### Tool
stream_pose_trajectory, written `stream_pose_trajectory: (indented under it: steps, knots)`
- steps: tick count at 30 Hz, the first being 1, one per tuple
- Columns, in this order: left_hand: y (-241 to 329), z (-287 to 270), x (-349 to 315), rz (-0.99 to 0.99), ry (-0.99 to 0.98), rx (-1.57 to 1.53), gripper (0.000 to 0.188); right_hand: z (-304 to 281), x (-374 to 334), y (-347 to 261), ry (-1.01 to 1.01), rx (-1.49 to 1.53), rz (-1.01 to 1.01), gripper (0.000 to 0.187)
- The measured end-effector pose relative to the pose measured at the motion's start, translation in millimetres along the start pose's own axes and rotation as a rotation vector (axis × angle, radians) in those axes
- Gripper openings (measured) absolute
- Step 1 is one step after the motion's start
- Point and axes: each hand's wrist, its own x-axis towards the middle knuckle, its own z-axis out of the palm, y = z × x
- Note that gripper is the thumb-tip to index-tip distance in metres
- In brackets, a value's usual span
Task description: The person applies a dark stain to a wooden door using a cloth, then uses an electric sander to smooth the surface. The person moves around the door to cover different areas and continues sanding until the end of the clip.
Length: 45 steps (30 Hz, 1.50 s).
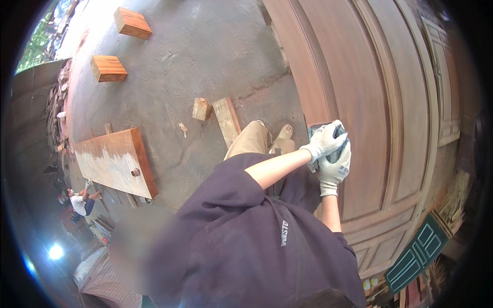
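Observation:
Both my hands wear white knitted gloves and press together on a dark grey block-like pad [337,153], whose exact kind I cannot make out. My left hand [324,141] closes over its upper side. Against its lower side, my right hand [335,169] is wrapped, thumb and fingers partly hidden. The pad is at the left edge of a large brown panelled wooden door [359,102], which has long moulded grooves. How far the pad touches the wood is covered by my gloves.
Two reddish wooden blocks [132,23] stand on the concrete floor [205,51] at the far left. A smaller block [202,109] and a short board [227,120] lie near my legs. A partly whitened slab [120,159] is at left, with another person [82,201] beyond. A green panel [417,252] leans at lower right.

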Motion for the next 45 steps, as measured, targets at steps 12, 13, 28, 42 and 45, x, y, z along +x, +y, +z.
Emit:
stream_pose_trajectory:
  steps: [12, 13, 28, 42, 45]
  knots:
    - [31.8, -192.8, 175.1, -0.010, 0.071, -0.127, 0.023, 102.0, 180.3, -165.4, 0.020, -0.038, -0.095, 0.081]
    - [33.7, -206.0, 189.2, 0.025, 0.073, -0.086, 0.025, 109.4, 191.3, -177.5, 0.026, -0.037, -0.069, 0.080]
    - [72.8, -379.8, 398.5, -0.032, -0.168, -0.056, 0.028, 222.2, 379.5, -338.8, 0.130, -0.060, 0.168, 0.080]
    - [89.4, -480.0, 545.1, -0.034, -0.168, -0.130, 0.016, 289.7, 520.2, -418.1, 0.138, -0.045, 0.199, 0.081]
    - [92.3, -498.6, 565.4, -0.015, -0.213, -0.215, 0.014, 298.0, 541.0, -436.1, 0.199, -0.025, 0.191, 0.079]
